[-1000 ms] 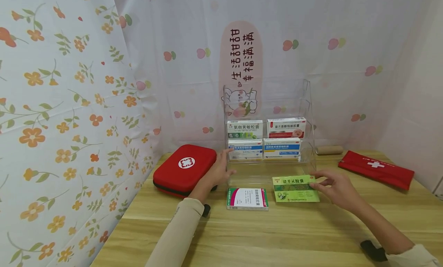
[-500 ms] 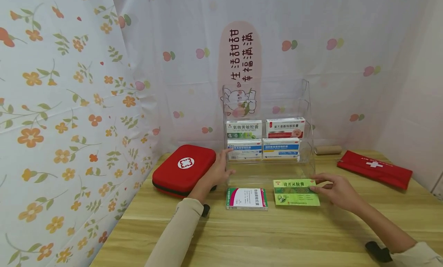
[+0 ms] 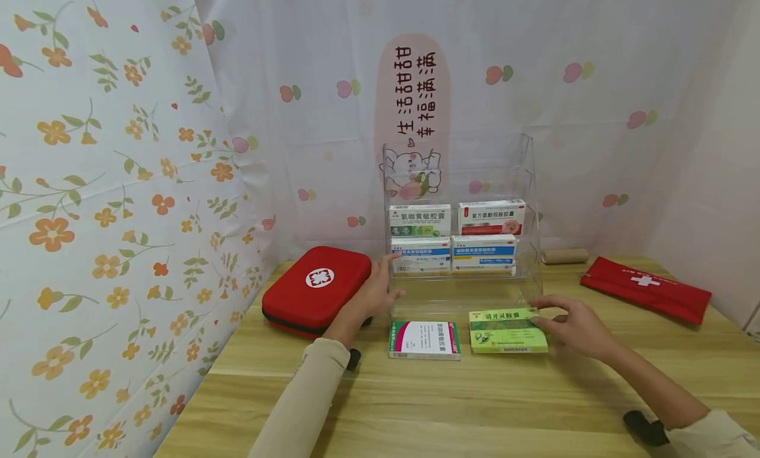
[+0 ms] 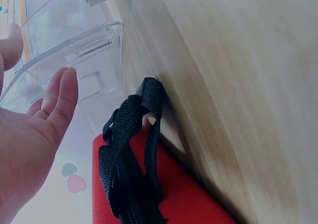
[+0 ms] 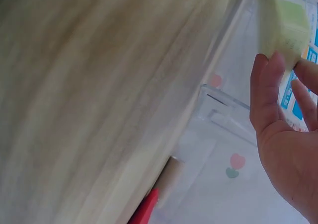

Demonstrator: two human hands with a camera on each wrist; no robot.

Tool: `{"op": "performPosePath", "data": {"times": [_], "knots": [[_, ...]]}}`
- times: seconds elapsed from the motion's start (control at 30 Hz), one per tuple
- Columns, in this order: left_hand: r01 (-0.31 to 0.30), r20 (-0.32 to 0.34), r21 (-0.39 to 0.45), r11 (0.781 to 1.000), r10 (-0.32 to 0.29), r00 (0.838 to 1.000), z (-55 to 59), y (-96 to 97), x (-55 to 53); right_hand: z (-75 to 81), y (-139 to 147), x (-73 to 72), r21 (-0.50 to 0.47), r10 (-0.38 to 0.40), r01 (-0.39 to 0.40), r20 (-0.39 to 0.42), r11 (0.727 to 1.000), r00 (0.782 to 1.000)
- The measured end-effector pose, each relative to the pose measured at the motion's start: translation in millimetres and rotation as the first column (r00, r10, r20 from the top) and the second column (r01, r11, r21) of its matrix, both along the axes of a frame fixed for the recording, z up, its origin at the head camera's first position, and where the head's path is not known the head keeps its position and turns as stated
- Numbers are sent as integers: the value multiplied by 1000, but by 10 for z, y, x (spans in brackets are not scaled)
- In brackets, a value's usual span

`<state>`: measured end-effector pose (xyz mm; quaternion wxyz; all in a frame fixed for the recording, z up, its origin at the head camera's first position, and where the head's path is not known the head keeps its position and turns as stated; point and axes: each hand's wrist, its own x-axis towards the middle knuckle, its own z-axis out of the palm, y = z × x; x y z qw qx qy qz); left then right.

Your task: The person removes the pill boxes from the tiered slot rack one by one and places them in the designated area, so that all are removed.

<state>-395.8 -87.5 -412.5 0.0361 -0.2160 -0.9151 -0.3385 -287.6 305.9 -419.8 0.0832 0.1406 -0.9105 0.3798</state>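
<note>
My right hand (image 3: 576,326) pinches the right end of a green medicine box (image 3: 508,332) by thumb and fingers; its printed face is up. The right wrist view also shows fingertips at the end of the green box (image 5: 288,25). My left hand (image 3: 373,292) is beside the left side of a clear tiered display rack (image 3: 457,292), fingers extended; the left wrist view shows the hand (image 4: 35,129) close to the rack's side panel, and whether it touches is hard to tell. A white medicine box with green and magenta ends (image 3: 424,340) lies flat before the rack.
Two blue-and-white boxes (image 3: 483,255) stand on one rack tier, with a green-white box (image 3: 420,222) and a red-white box (image 3: 491,219) above. A red hard case (image 3: 320,290) is left; a red first-aid pouch (image 3: 644,290) and brown roll (image 3: 564,256) are right.
The green box in my right hand has come slightly nearer and tilted, so its front edge now shows. My left hand has stayed at the rack's side.
</note>
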Motion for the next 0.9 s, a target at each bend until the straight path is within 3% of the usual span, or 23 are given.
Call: {"op": "performPosePath", "data": {"times": [0.17, 0.37, 0.57, 0.67, 0.9], "knots": [[0, -4, -1, 1000, 0, 1000, 4, 7, -6, 3, 4, -9, 3, 10, -10, 11, 1000, 1000], [12, -9, 13, 1000, -12, 1000, 10, 8, 3, 12, 29, -4, -69, 47, -38, 145, 997, 988], [-1, 8, 9, 1000, 1, 1000, 25, 15, 19, 12, 81, -7, -97, 162, -146, 191, 985, 968], [-2, 8, 3, 1000, 2, 1000, 32, 18, 23, 11, 92, -5, -86, 183, -168, 222, 982, 958], [12, -14, -15, 1000, -12, 1000, 22, 2, 30, -7, 86, 6, -79, 246, -234, 199, 969, 949]]}}
